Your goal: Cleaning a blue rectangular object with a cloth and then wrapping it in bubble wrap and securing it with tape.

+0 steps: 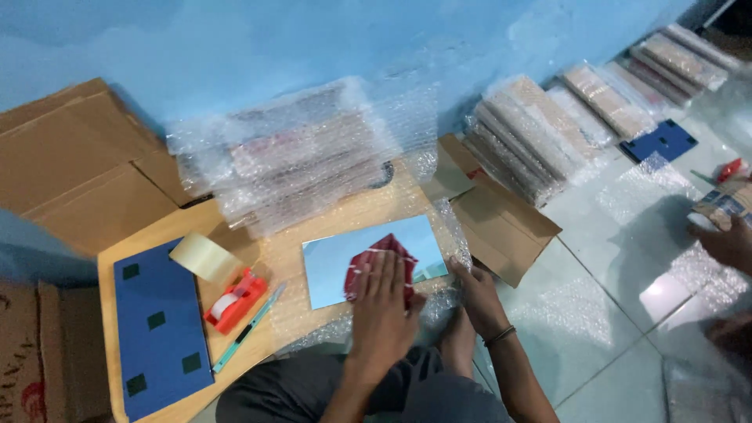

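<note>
Left hand point(382, 301) lies flat, fingers together and extended, palm down on the near edge of the mirror point(372, 257). Right hand point(476, 296) rests at the mirror's right near corner, fingers curled down onto the bubble wrap point(439, 235) under it; whether it pinches the wrap cannot be told. A dark band sits on the right wrist.

The mirror is a rectangular pane lying flat on the bubble wrap, on a low wooden board point(180, 231) in front of the person's knees. It reflects pale blue and a red patch.

Left of the mirror on the board: a teal cutter point(249, 327), a red tape dispenser point(233, 301) with a roll of clear tape point(205, 257) just behind it, then a blue panel point(160, 329) carrying 4 dark squares.

Right of the board, an opened flat carton point(501, 227) on the tiled floor point(595, 313).

Behind the mirror, a pile of bubble-wrapped packs point(290, 160) leans toward the blue wall point(313, 39). Flattened cardboard point(78, 168) lies at far left.

Far right: rows of more wrapped packs point(540, 133) along the wall, and a second blue panel point(662, 141). Another person's hand point(724, 239) at the right edge holds a small box point(724, 202).
</note>
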